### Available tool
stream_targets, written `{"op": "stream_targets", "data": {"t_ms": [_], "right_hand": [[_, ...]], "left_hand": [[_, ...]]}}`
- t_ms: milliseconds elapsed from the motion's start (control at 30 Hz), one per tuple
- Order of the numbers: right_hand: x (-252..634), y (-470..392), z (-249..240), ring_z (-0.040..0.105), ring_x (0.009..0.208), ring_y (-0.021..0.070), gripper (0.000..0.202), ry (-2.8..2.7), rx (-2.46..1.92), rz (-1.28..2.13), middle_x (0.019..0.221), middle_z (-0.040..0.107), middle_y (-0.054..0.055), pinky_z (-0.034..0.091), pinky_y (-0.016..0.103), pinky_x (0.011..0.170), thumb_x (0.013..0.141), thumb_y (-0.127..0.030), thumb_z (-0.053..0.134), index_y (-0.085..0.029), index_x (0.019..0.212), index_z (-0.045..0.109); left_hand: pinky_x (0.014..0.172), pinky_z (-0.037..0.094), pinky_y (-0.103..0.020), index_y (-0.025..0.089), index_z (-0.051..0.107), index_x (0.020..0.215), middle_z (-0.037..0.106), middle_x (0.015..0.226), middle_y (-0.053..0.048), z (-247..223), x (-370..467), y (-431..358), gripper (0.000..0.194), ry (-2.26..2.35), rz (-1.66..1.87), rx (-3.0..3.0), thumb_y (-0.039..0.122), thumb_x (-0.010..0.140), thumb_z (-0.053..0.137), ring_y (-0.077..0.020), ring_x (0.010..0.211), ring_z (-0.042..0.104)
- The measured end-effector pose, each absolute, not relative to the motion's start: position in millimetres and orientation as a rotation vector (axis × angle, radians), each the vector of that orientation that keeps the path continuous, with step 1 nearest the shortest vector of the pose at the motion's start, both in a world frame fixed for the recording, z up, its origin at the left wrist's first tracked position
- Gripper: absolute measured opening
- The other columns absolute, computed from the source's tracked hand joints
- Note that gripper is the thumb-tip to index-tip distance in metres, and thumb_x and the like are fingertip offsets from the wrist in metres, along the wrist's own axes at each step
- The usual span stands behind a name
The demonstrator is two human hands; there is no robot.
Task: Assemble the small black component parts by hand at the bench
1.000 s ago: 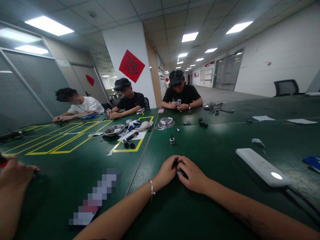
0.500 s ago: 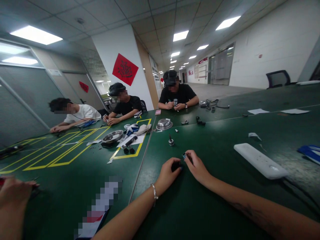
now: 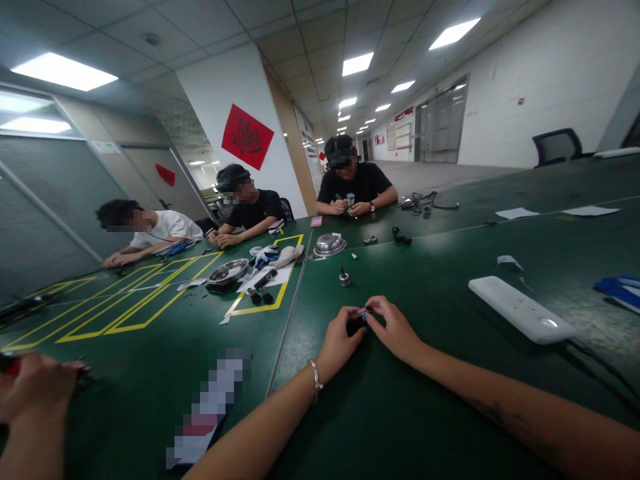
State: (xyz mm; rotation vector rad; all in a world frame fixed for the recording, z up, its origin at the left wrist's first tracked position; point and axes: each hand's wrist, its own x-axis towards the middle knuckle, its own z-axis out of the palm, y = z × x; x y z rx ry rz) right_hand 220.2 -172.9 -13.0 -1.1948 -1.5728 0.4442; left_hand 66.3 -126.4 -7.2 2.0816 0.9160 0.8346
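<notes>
My left hand, with a silver bracelet on its wrist, curls round a small dark object that its fingers mostly hide. My right hand meets it from the right, thumb and forefinger pinched on a tiny dark piece against the left fingertips. What these pieces are is too small to tell. Just beyond the hands, a small metal part with an upright dark stem stands on the green table. A small metal cylinder lies behind it.
A white power strip lies right. Behind are an upturned metal bowl, another bowl, gloves and black parts. Three people sit across the table; another person's hand is at the left edge.
My hands have come together, the right fingertips now meeting the left ones. The view has shifted slightly.
</notes>
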Motion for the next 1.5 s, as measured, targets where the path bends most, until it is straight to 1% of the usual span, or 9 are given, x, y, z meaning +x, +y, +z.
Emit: {"op": "stream_targets", "data": {"t_ms": [100,267,700,900,1000,1100,1200,1367,1500], "right_hand": [[219.6,-172.9,-13.9,0.058,0.094,0.021,0.016,-1.556,-1.199,0.477,0.098,0.058,0.006,0.047,0.036,0.083,0.086,-0.026,0.05,-0.02,0.1,0.047],[220.0,-171.8,-10.0,0.054,0.093,0.0218,0.012,-1.666,-1.269,0.309,0.094,0.057,0.005,0.045,0.037,0.082,0.081,-0.017,0.053,-0.02,0.093,0.054],[221.1,-174.7,1.1,0.054,0.092,0.0224,0.017,-1.836,-1.375,0.28,0.094,0.06,0.003,0.042,0.036,0.079,0.08,-0.013,0.058,-0.021,0.095,0.058],[222.0,-169.7,-8.7,0.053,0.079,0.0215,0.014,-1.758,-1.546,0.416,0.082,0.055,0.003,0.042,0.033,0.069,0.077,-0.024,0.062,-0.019,0.087,0.052],[225.8,-168.6,-18.5,0.051,0.077,0.0232,0.031,-1.664,-1.568,0.428,0.08,0.05,0.004,0.042,0.035,0.068,0.074,-0.039,0.063,-0.019,0.09,0.046],[229.1,-171.1,-23.4,0.05,0.085,0.0246,0.039,-1.524,-1.435,0.431,0.089,0.047,0.007,0.042,0.039,0.076,0.082,-0.05,0.046,-0.018,0.103,0.04],[230.9,-174.9,-22.0,0.049,0.089,0.0242,0.037,-1.451,-1.37,0.49,0.094,0.046,0.009,0.042,0.039,0.079,0.09,-0.049,0.031,-0.018,0.11,0.036],[231.2,-177.7,-15.5,0.049,0.087,0.0245,0.037,-1.419,-1.395,0.615,0.096,0.046,0.01,0.044,0.038,0.074,0.091,-0.049,0.029,-0.019,0.112,0.037],[230.0,-177.6,-12.0,0.049,0.088,0.0248,0.036,-1.469,-1.388,0.625,0.096,0.046,0.01,0.044,0.039,0.075,0.091,-0.047,0.027,-0.019,0.109,0.04]], "left_hand": [[0.091,0.045,-0.034,0.019,0.049,0.105,0.063,0.105,-0.005,-6.9,67.3,-128.2,0.036,0.947,0.839,2.056,0.009,0.072,0.061,-0.0169,0.1,0.059],[0.092,0.044,-0.036,0.02,0.034,0.121,0.065,0.1,-0.003,-6.6,69.0,-130.4,0.059,0.975,0.826,2.015,0.008,0.071,0.061,-0.0164,0.098,0.06],[0.084,0.047,-0.033,0.02,0.032,0.125,0.061,0.095,-0.002,-6.6,68.6,-132.3,0.062,0.924,0.823,2.029,0.005,0.07,0.057,-0.0159,0.089,0.06],[0.09,0.047,-0.037,0.025,0.032,0.129,0.051,0.119,-0.006,-8.3,68.5,-134.2,0.066,0.853,0.918,2.076,0.005,0.071,0.056,-0.0159,0.098,0.058],[0.093,0.046,-0.035,0.027,0.04,0.126,0.047,0.125,-0.005,-4.5,66.9,-137.4,0.059,0.836,0.939,2.155,0.005,0.074,0.054,-0.0159,0.103,0.055],[0.09,0.047,-0.032,0.025,0.053,0.114,0.057,0.11,-0.003,1.8,65.2,-137.1,0.039,0.855,0.852,2.241,0.01,0.079,0.053,-0.0152,0.097,0.057],[0.086,0.048,-0.03,0.024,0.058,0.106,0.062,0.1,-0.001,9.1,62.3,-126.7,0.03,0.919,0.78,2.289,0.013,0.079,0.056,-0.0152,0.091,0.06],[0.083,0.048,-0.026,0.025,0.06,0.1,0.066,0.097,0.001,22.0,45.2,-81.4,0.025,1.356,0.669,2.502,0.016,0.077,0.059,-0.0144,0.089,0.062],[0.103,0.027,-0.049,0.021,0.061,0.103,0.063,0.112,-0.008,29.3,19.6,-34.4,0.027,1.779,0.756,2.487,0.015,0.077,0.057,-0.0277,0.12,0.043]]}}
